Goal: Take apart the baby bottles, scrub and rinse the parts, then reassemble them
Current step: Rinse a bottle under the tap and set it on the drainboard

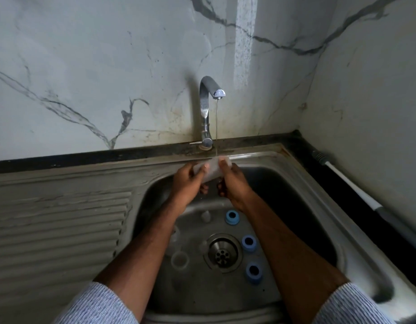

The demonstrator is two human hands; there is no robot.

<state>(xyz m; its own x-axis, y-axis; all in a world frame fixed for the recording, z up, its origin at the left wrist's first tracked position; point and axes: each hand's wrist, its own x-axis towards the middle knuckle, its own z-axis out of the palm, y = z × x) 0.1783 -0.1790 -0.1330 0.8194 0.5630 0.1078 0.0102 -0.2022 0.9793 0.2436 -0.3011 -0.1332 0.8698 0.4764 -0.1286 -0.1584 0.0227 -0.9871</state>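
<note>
Both my left hand (189, 181) and right hand (232, 185) curl round a clear bottle (211, 168) under the tap (209, 108) — rinsing. Rings (249, 243) wait below in the sink (302, 183) — reassembly not begun.

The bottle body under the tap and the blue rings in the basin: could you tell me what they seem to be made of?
Bottle body: translucent, cloudy plastic by its look; both hands show faintly through it. Blue rings: opaque, matte plastic probably, evenly coloured with no metallic glint.
</note>
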